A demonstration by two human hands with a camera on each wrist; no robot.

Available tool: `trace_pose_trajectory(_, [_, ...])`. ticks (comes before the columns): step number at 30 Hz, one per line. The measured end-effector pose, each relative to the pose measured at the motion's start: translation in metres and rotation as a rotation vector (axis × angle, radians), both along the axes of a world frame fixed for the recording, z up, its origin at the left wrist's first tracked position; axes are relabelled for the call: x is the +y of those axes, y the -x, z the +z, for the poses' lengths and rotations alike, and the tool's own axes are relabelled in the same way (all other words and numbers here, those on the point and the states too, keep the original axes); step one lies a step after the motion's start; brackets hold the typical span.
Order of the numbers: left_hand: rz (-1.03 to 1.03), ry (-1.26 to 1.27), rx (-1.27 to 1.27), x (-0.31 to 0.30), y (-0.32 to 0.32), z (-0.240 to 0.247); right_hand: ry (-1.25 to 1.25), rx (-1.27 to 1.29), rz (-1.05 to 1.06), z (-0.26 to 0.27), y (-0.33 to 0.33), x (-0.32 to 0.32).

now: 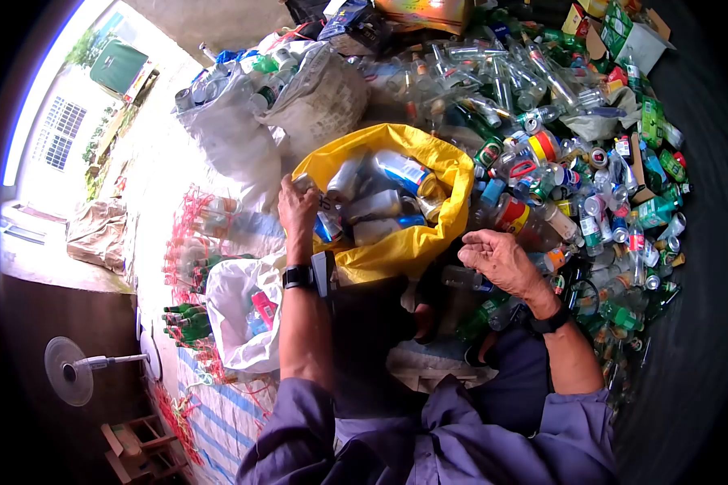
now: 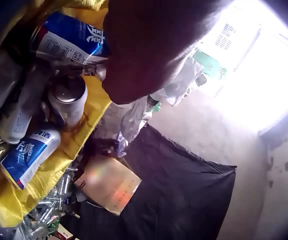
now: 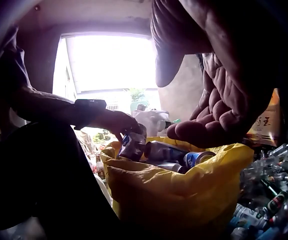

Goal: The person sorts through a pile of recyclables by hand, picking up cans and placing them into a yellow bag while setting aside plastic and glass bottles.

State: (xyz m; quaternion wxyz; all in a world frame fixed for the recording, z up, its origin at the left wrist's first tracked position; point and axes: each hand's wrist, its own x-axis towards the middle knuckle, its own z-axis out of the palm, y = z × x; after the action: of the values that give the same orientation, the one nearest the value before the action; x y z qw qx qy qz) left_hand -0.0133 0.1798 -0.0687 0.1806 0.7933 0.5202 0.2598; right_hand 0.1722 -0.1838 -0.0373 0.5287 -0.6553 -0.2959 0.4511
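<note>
A yellow sack [image 1: 360, 144] with its mouth spread wide holds several drink cans, many of them blue and silver [image 1: 404, 171]. At the sack's left rim my left hand [image 1: 298, 206] grips a can [image 3: 133, 144], its fingers around the upper part. In the left wrist view the dark hand [image 2: 149, 47] overlaps a blue can [image 2: 71, 40], and more cans lie below inside the sack. My right hand [image 1: 497, 257] hovers just off the sack's right rim, fingers loosely bent and nothing in them, as the right wrist view also shows.
A large heap of bottles and cans [image 1: 542, 162] spreads to the right and back. Full white sacks [image 1: 234, 129] stand behind on the left. A smaller white bag [image 1: 239, 331] and green bottles [image 1: 188, 323] lie at left, near a fan [image 1: 71, 370].
</note>
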Motion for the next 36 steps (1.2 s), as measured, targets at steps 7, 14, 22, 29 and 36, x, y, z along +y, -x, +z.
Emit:
trace_pose_trajectory(7, [-0.118, -0.263, -0.076, -0.006, 0.008, -0.015, 0.011, -0.039, 0.048, -0.005, 0.004, 0.003])
trace_pose_trajectory(14, [-0.249, -0.01, 0.142, -0.014, 0.001, -0.033, 0.029, -0.086, 0.071, -0.003, 0.003, 0.001])
trace_pose_trajectory(22, [-0.181, -0.386, 0.156, -0.008, -0.002, -0.024, -0.091, -0.254, 0.039, -0.018, 0.007, -0.006])
trace_pose_trajectory(29, [-0.352, -0.013, 0.48, 0.001, 0.0, -0.034, -0.027, -0.459, 0.046, -0.003, 0.01, -0.006])
trace_pose_trajectory(36, [-0.353, -0.175, 0.126, -0.037, -0.023, 0.025, 0.057, -0.387, 0.08, 0.001, 0.007, -0.015])
